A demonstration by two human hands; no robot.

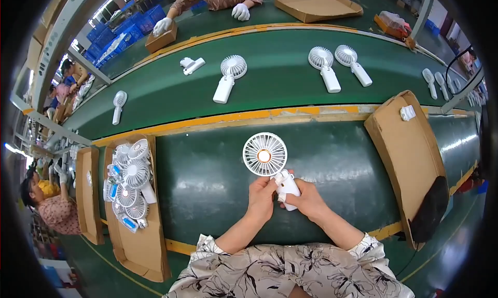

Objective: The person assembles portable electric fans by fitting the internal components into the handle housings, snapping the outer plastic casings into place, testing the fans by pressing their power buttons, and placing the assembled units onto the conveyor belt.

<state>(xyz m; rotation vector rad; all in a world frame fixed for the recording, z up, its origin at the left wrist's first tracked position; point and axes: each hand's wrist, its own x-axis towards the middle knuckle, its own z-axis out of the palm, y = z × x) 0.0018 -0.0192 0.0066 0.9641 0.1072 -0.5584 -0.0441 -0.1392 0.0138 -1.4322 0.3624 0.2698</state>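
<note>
A white handheld fan [264, 154] is held between my two hands above the green bench, its round grille pointing away from me with an orange ring at the hub. My left hand [261, 198] grips it near the neck, just below the grille. Wrapped round the white handle from the other side is my right hand [307, 199], its thumb lying across the handle front. Fingers behind the handle are partly hidden. Further left, an open cardboard tray [136, 248] holds several white fan heads [136, 173], some with blue parts showing.
Beyond my bench runs a green conveyor belt [275, 90] with several white fans on it. At the right stands a cardboard tray [402, 158] with a small white part and a black cloth [430, 210]. Across the belt, a person's gloved hand [162, 26] touches a small box [162, 38].
</note>
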